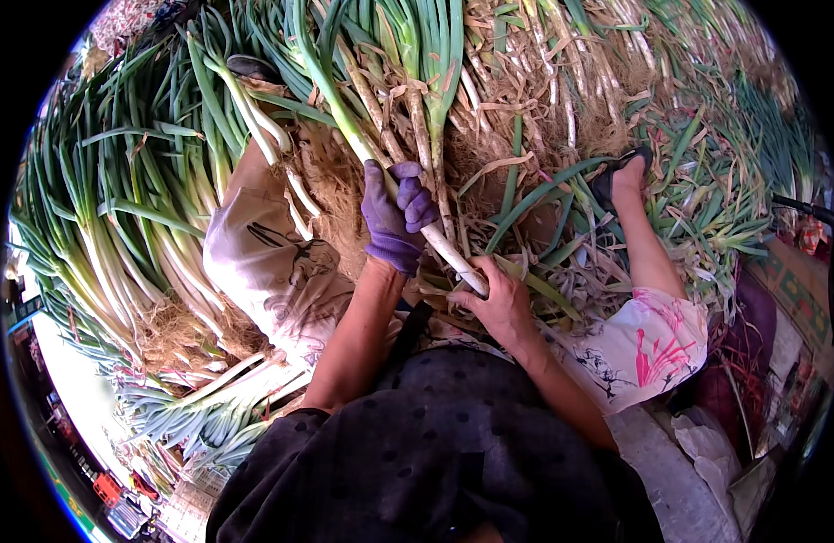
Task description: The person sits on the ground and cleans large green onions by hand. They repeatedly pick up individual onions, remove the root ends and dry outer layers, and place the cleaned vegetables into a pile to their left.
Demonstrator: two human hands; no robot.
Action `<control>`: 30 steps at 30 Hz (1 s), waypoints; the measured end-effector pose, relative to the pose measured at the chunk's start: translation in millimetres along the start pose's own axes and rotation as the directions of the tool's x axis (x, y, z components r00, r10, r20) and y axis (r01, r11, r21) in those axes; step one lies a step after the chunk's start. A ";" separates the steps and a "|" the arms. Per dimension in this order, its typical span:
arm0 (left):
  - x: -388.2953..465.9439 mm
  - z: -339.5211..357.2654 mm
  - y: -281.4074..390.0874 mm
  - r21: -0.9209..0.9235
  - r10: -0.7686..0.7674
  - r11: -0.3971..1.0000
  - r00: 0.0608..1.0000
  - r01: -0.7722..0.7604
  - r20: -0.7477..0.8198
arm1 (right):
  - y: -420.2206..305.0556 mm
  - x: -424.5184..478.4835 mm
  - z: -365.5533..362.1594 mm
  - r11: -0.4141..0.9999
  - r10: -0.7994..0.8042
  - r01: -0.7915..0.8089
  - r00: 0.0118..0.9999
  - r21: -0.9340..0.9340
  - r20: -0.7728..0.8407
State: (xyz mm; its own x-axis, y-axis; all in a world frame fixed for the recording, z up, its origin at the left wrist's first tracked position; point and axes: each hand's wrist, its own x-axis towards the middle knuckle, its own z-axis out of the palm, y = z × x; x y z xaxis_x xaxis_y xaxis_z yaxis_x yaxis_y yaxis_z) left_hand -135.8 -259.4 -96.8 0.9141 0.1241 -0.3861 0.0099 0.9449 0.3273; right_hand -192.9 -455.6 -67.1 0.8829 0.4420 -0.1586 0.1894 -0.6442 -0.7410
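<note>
A long green onion [451,255] slants across in front of me, its pale stalk toward my body and its green leaves pointing away. My left hand [398,214], in a purple knit glove, grips the stalk about midway. Bare, my right hand [497,298] pinches the white root end between thumb and fingers; whether roots remain there is hidden. Just beyond my hands lie uncleaned green onions [417,129] with brown, papery skins. To the left of my glove, several pale-stalked onions [261,129] rest by my knee.
Bundles of green onions with pale stalks [111,265] lie along the left side. Rooty, soil-brown onions [559,61] cover the far ground. Stripped leaves and skins [695,183] are heaped around my right foot [627,176]. A printed cardboard box [790,285] is at the right edge.
</note>
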 end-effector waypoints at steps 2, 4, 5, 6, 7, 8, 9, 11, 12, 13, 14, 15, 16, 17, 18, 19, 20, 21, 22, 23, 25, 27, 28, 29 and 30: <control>1.7 -5.5 3.6 -0.032 0.009 0.999 1.000 -0.009 -0.013 | 4.3 -8.9 -5.4 0.999 -0.037 0.037 0.999 0.009 -0.039; 2.8 -5.1 -1.0 -0.048 0.022 0.999 0.999 -0.023 -0.032 | -5.0 -8.2 -8.5 0.998 -0.044 0.048 0.990 0.030 -0.135; 2.2 -3.7 -5.3 -0.044 0.029 0.999 0.999 -0.030 -0.035 | -8.8 -7.3 -8.9 0.998 -0.048 0.056 0.982 0.041 -0.181; 2.3 -2.8 -9.0 -0.039 0.034 0.999 0.999 -0.036 -0.034 | -9.4 -5.0 -8.0 0.990 0.019 0.007 0.983 0.139 -0.183; 2.4 -3.3 -13.2 -0.034 0.041 0.999 0.999 -0.042 -0.034 | -8.9 -1.1 -7.4 0.971 0.084 -0.041 0.981 0.236 -0.177; 2.1 -3.2 -16.2 -0.030 0.049 0.998 0.998 -0.050 -0.035 | -7.5 0.1 -7.4 0.940 0.147 -0.086 0.975 0.331 -0.164; 2.8 -1.6 -16.8 -0.043 0.042 0.998 0.998 -0.044 -0.039 | -3.8 -1.6 -5.9 0.827 0.207 -0.077 0.963 0.557 -0.173; 5.2 1.2 -16.3 -0.073 0.034 0.997 0.998 -0.037 -0.049 | 7.0 -7.4 -1.6 0.457 0.315 -0.020 0.939 0.889 -0.141; 8.2 1.3 -12.8 -0.046 0.047 0.997 0.987 -0.054 -0.154 | 13.0 -11.7 -6.0 0.389 0.327 -0.061 0.942 0.919 -0.076; 13.1 -0.6 -7.1 -0.017 0.067 0.997 0.963 -0.074 -0.259 | 16.5 -14.5 -9.2 0.322 0.333 -0.070 0.942 0.944 -0.043; 17.9 -3.1 -1.7 0.010 0.093 0.995 0.927 -0.096 -0.363 | 19.4 -16.5 -12.7 0.256 0.332 -0.084 0.943 0.963 -0.006; 20.8 -15.8 5.1 0.030 0.169 0.985 0.913 -0.170 -0.371 | 19.6 -17.8 -15.9 0.191 0.320 -0.109 0.946 0.976 0.043; 20.8 -20.1 10.3 0.035 0.138 0.990 0.901 -0.135 -0.412 | 21.8 -20.0 -16.7 0.184 0.260 -0.136 0.962 0.974 0.085; 19.3 -20.4 24.4 0.064 0.147 0.989 0.878 -0.132 -0.456 | 12.3 -20.4 -21.5 0.275 0.239 -0.260 0.951 0.926 0.196; 8.7 -11.4 39.2 0.125 0.187 0.981 0.894 -0.149 -0.408 | 12.6 -19.4 -25.0 0.452 0.165 -0.349 0.937 0.821 0.308; -9.4 -0.3 55.3 0.195 0.244 0.964 0.895 -0.181 -0.374 | 2.8 -18.2 -30.6 0.756 0.170 -0.348 0.922 0.554 0.346; -24.0 10.8 75.7 0.286 0.248 0.945 0.918 -0.160 -0.308 | 2.4 -23.2 -27.9 0.691 0.111 -0.361 0.909 0.626 0.403; -43.9 17.9 105.6 0.371 0.249 0.918 0.933 -0.141 -0.260 | 8.7 -21.9 -25.1 0.727 0.160 -0.456 0.840 0.513 0.519; -69.3 24.5 139.1 0.327 0.248 0.928 0.952 -0.180 -0.181 | 14.7 -20.0 -15.2 0.788 0.171 -0.434 0.836 0.437 0.521; -100.0 24.0 169.2 0.274 0.243 0.939 0.965 -0.207 -0.102 | 20.9 -13.5 -7.5 0.946 0.129 -0.257 0.858 0.198 0.497; -169.0 30.2 217.6 0.633 0.523 0.713 0.830 -0.302 -0.194 | 32.0 -1.7 3.5 0.993 -0.034 0.082 0.892 -0.089 0.450; -240.8 13.6 250.6 0.830 0.784 0.439 0.597 -0.344 -0.167 | 25.8 13.3 7.3 0.912 -0.222 0.340 0.881 -0.231 0.418; -273.7 -4.2 259.5 0.848 0.887 0.331 0.444 -0.415 -0.128 | 18.7 25.5 8.1 0.934 -0.174 0.301 0.855 -0.195 0.488; -304.5 -16.1 264.7 0.908 0.960 0.204 0.257 -0.366 -0.112 | 11.5 36.7 10.0 0.936 -0.170 0.305 0.829 -0.176 0.532; -327.8 -41.5 268.9 0.927 0.992 0.122 0.070 -0.355 -0.104 | 3.7 45.2 11.3 0.939 -0.158 0.301 0.807 -0.166 0.569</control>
State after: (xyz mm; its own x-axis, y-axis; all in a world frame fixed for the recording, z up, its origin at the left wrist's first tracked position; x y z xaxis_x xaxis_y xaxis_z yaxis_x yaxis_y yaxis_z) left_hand -449.6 -33.4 81.9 0.0317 0.9777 0.2077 0.0527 -0.2091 0.9765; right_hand -157.1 -430.9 -84.4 0.4383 0.8137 -0.3818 0.5148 -0.5755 -0.6354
